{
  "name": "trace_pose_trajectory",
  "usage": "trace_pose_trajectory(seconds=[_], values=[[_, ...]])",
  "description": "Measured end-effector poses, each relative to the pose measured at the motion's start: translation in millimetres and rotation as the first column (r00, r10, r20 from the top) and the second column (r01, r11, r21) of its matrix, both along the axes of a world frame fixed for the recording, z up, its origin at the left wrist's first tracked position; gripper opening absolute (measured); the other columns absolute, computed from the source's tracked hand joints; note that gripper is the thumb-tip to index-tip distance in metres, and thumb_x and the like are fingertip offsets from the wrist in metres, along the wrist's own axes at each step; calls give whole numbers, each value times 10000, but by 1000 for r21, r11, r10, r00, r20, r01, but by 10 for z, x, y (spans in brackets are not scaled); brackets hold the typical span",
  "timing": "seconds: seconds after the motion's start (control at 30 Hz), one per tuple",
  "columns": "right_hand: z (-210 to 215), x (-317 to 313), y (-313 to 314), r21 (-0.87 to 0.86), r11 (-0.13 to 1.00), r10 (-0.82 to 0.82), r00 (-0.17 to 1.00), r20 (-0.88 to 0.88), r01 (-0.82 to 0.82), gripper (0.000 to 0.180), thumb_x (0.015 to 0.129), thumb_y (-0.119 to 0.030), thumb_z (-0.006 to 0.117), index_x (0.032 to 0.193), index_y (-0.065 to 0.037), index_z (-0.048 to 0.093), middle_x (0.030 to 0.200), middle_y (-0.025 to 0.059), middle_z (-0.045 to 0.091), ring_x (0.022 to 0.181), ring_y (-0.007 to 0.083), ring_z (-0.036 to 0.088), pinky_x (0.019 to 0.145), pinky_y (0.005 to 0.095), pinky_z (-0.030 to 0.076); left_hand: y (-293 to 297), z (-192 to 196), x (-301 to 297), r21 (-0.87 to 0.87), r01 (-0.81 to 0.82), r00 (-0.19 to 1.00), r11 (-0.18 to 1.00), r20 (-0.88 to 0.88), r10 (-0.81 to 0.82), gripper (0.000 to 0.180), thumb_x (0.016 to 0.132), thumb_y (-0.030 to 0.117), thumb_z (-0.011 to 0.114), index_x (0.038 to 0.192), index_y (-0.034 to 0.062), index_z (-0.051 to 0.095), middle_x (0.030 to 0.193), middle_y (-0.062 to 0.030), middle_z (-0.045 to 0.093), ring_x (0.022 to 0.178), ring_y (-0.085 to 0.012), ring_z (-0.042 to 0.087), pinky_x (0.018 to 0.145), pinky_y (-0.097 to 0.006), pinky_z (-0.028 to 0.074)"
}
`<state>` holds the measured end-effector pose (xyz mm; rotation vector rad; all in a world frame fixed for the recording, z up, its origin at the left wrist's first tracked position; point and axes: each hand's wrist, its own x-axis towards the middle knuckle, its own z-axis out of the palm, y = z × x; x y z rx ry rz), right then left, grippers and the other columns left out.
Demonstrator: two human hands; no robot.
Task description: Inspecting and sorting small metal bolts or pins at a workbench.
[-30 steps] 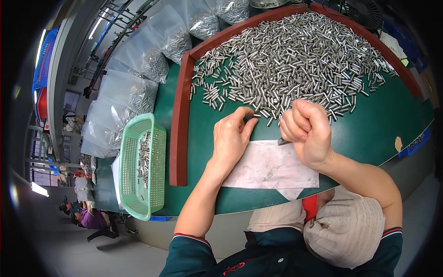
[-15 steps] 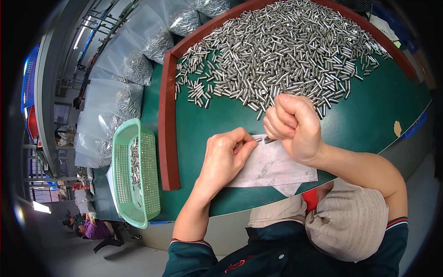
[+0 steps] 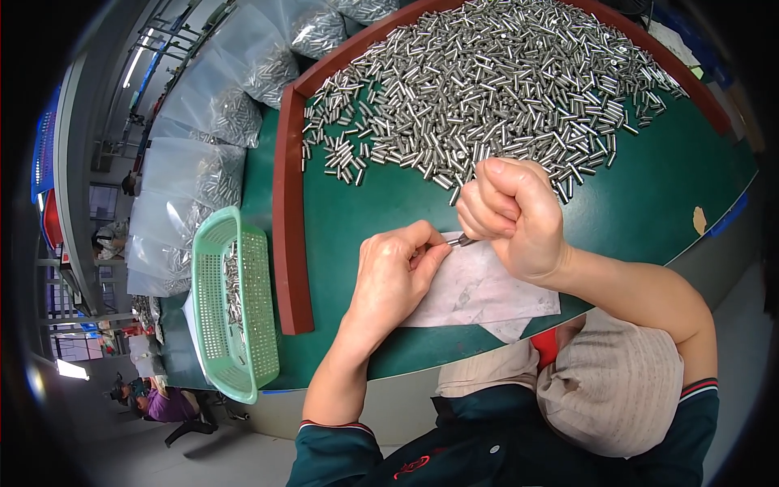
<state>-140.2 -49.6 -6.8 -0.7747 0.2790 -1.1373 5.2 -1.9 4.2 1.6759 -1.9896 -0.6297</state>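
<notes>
With our left hand (image 3: pixel 391 268) we pinch a small metal pin (image 3: pixel 452 243) between thumb and fingertips, just above the near side of a pale, stained cloth (image 3: pixel 487 288) on the green worktop (image 3: pixel 649 207). Our right hand (image 3: pixel 513 217) is curled into a fist around a dark tool (image 3: pixel 466 239); only its tip shows, at the outer end of the pin, and we cannot tell whether the two touch. Our hands are close together but apart, the right one a little farther out over the worktop.

Beyond them we have a broad pile of loose metal pins (image 3: pixel 487 93), bordered by a red-brown rail (image 3: pixel 291 243) along its far edge and down the left side. Outside that rail, to our left, stands a long light-green basket (image 3: pixel 262 325) with more pins lying in it. Past the basket, clear plastic bags (image 3: pixel 182 174) filled with pins line the worktop. Farther off at the left we see a person in a purple top (image 3: pixel 166 406).
</notes>
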Motion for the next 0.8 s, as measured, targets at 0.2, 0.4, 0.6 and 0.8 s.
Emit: trace_pose_trajectory(seconds=[0.2,0.4,0.6,0.8], values=[[-7,-1,2,2,1000,2,1000,-2,-2,386,847,-206,343,480,-128,249,381,-24,240,364,83,164,377,245,155,-3,25,-14,3,3,1000,1000,18,-3,98,679,44,639,679,-11,559,484,-71,449,425,-153,407,423,-272,336],[7,7,22,-16,1000,-10,999,-38,9,388,846,-201,345,481,-126,238,386,-23,238,372,80,168,381,243,156,-2,27,-13,8,-6,999,1000,32,5,106,671,47,636,669,-9,545,491,-113,481,420,-228,464,432,-307,370],[6,8,62,-54,998,-10,999,-43,8,353,818,-144,385,497,-82,253,459,-30,255,429,52,223,408,229,184,-12,35,-36,-6,6,1000,1000,25,-6,103,665,36,626,647,-8,534,490,-123,485,440,-255,492,440,-324,379],[19,19,103,-115,993,-30,991,-128,15,336,807,-139,391,503,-57,276,476,-27,289,453,55,248,416,228,210,-12,11,-28,-7,10,1000,1000,-5,-10,110,667,36,616,634,-11,522,502,-136,497,464,-285,510,453,-343,387]])
